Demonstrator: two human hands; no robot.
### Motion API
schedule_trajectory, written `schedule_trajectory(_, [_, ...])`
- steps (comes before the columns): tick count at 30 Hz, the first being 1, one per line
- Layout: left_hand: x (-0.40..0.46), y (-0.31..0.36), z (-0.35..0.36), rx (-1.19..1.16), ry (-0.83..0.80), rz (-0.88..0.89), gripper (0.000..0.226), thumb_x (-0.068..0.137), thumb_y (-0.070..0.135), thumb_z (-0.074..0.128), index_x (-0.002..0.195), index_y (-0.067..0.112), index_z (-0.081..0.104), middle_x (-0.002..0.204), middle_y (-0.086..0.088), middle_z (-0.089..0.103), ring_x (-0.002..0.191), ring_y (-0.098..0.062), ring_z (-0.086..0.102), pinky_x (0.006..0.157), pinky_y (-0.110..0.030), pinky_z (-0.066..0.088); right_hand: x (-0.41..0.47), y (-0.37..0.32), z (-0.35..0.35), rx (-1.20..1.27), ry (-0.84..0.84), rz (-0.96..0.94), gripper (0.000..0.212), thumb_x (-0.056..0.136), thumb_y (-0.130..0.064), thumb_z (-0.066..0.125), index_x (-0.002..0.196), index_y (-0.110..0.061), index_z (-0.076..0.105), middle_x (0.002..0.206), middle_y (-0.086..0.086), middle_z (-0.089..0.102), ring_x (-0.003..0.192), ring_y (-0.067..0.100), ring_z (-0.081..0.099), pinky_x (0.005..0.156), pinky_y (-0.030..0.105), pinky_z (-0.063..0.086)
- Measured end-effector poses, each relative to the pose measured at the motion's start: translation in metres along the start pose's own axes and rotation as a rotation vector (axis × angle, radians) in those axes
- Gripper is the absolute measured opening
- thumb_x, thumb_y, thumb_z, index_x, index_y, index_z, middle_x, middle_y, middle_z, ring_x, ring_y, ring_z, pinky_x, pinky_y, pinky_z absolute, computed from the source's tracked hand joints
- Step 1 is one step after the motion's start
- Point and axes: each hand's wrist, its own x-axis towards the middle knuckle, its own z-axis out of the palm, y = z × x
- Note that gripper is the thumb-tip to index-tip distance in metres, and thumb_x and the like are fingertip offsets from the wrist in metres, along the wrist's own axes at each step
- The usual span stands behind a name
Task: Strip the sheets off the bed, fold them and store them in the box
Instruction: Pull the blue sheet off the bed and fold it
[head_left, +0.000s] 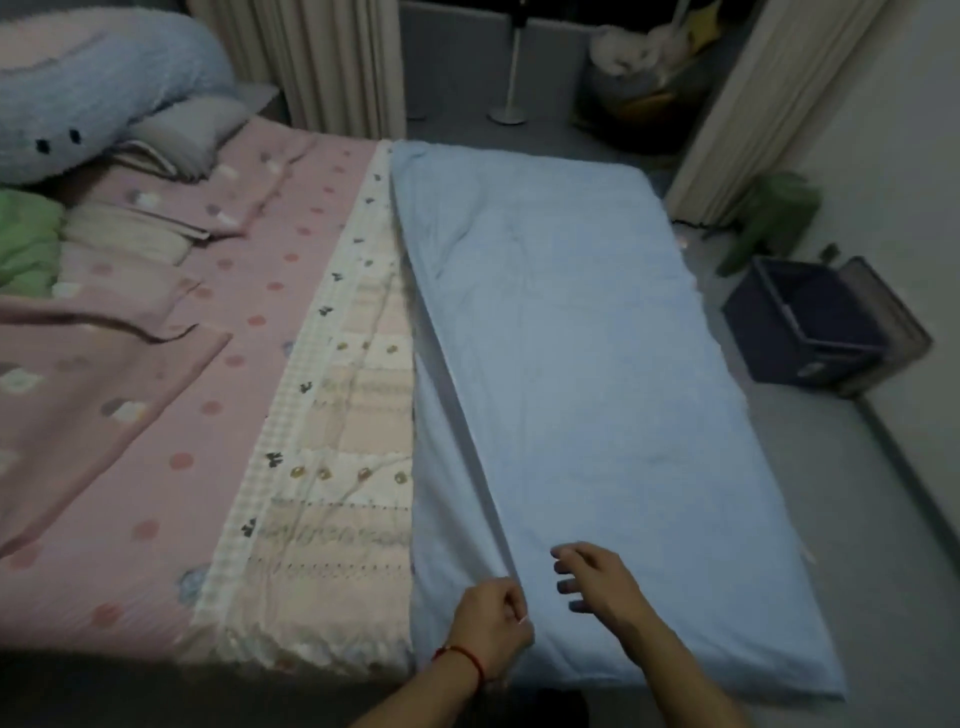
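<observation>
The blue sheet (597, 364) lies folded lengthwise into a long strip along the right side of the bed (249, 364), its right edge hanging past the mattress toward the floor. It looks like thin, soft cotton: light, limp, quick to crease and slide on itself, so it should be taken by corners and folded edges rather than from the middle, where it would only bunch. At the sheet's near end the left hand (493, 618), a red cord at its wrist, pinches the folded edge between curled fingers and thumb. Just right of it, over the sheet's top layer, the right hand (592, 577) hovers with fingers spread and loosely bent, holding nothing. Well right of the sheet, on the floor by the wall, stands the dark open box (810, 332).
</observation>
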Motion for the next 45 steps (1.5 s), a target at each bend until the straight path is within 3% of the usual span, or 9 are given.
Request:
schedule_trajectory(9, [0.011,0.107,0.101,0.005,0.004,0.027,0.015,0.084,0.007,0.072,0.075,0.017,0.065,0.068,0.004,0.063,0.064,-0.004,0.062,0.065,-0.013,0.052,0.011,0.037,-0.108,0.133,-0.166,-0.055,0.033,0.095,-0.044,0.064,0.102,-0.013,0.074,0.096,0.009,0.076,0.089,0.027,0.074,0.07,0.033,0.062])
schedule_trajectory(12, [0.023,0.145,0.147,-0.011,0.033,-0.028,0.021,0.082,0.005,0.074,0.07,0.017,0.062,0.063,0.006,0.061,0.054,0.0,0.058,0.058,-0.01,0.047,0.029,0.062,-0.155,0.007,-0.106,-0.088,0.016,0.085,-0.025,0.067,0.085,-0.01,0.074,0.081,0.006,0.075,0.078,0.025,0.073,0.067,0.04,0.064])
schedule_trajectory(17, [0.033,0.191,0.202,0.006,0.066,-0.08,0.016,0.081,0.011,0.078,0.07,0.016,0.068,0.062,0.006,0.064,0.054,0.0,0.059,0.059,-0.013,0.049,0.046,0.087,-0.22,-0.187,-0.1,-0.1,0.023,0.079,-0.01,0.054,0.059,-0.013,0.045,0.056,0.004,0.043,0.054,0.019,0.047,0.054,0.036,0.049])
schedule_trajectory(24, [0.063,0.222,0.266,0.088,-0.06,-0.119,0.014,0.082,0.011,0.075,0.073,0.019,0.068,0.071,0.004,0.067,0.067,-0.006,0.062,0.073,-0.021,0.058,0.071,0.137,-0.277,-0.309,-0.032,-0.022,0.045,0.086,-0.007,0.058,0.05,-0.019,0.035,0.046,-0.003,0.039,0.053,0.02,0.057,0.053,0.03,0.051])
schedule_trajectory(28, [0.093,0.217,0.284,0.179,-0.219,-0.153,0.013,0.088,0.015,0.067,0.084,0.027,0.07,0.093,0.004,0.072,0.091,-0.012,0.067,0.086,-0.025,0.055,0.088,0.177,-0.294,-0.304,0.081,0.101,0.03,0.084,-0.016,0.062,0.06,-0.023,0.046,0.064,-0.003,0.053,0.062,0.02,0.059,0.061,0.033,0.056])
schedule_trajectory(30, [0.11,0.214,0.279,0.19,-0.133,-0.189,0.006,0.089,0.023,0.064,0.088,0.026,0.069,0.098,0.002,0.071,0.094,-0.015,0.066,0.084,-0.025,0.053,0.097,0.2,-0.299,-0.327,0.083,0.17,0.008,0.084,-0.021,0.06,0.076,-0.021,0.062,0.085,0.002,0.066,0.076,0.022,0.067,0.07,0.033,0.059])
schedule_trajectory(33, [0.138,0.217,0.27,0.129,0.019,-0.268,0.01,0.088,0.028,0.062,0.089,0.022,0.069,0.099,-0.004,0.072,0.086,-0.021,0.066,0.075,-0.028,0.054,0.102,0.219,-0.32,-0.463,-0.055,0.211,0.025,0.087,-0.023,0.055,0.104,-0.013,0.07,0.107,0.008,0.072,0.093,0.026,0.069,0.082,0.032,0.057])
schedule_trajectory(38, [0.175,0.282,0.293,-0.056,0.149,-0.271,0.014,0.081,0.024,0.059,0.089,0.019,0.069,0.098,-0.011,0.072,0.071,-0.02,0.059,0.067,-0.029,0.051,0.122,0.224,-0.421,-0.274,-0.179,0.14,0.018,0.094,-0.022,0.058,0.103,-0.01,0.068,0.095,0.009,0.073,0.076,0.024,0.072,0.059,0.029,0.05])
schedule_trajectory(45, [0.197,0.458,0.395,-0.186,0.361,-0.085,0.019,0.091,0.011,0.058,0.1,0.024,0.069,0.098,0.0,0.071,0.079,-0.014,0.066,0.071,-0.03,0.057,0.148,0.185,-0.624,0.035,-0.099,-0.18,0.011,0.094,-0.013,0.064,0.099,-0.018,0.071,0.088,0.004,0.077,0.076,0.018,0.072,0.065,0.024,0.056])
